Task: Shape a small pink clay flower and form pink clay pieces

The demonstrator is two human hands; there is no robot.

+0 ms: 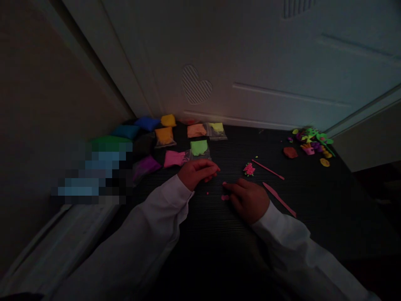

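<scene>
My left hand (200, 172) is closed, thumb and fingers pinched together just above the table; whatever is between the fingertips is too small and dark to make out. To its right, my right hand (247, 198) rests low over the table with the index finger stretched out, its tip on a small pink clay piece (224, 184). The thumb is apart from that finger, and the other fingers curl under. Beside the thumb lie flattened pink clay discs (224, 197). A tiny pink clay ball (207, 193) sits between the hands. Beyond my right hand is a pink clay flower (249, 169) with green leaves.
A thin pink modelling tool (267, 169) and a pink plastic knife (279, 200) lie right of my right hand. Bags of coloured clay, including green (199, 147) and pink (174, 158), line the back left. A reddish-brown lump (290, 152) and small clay figures (313, 144) sit far right.
</scene>
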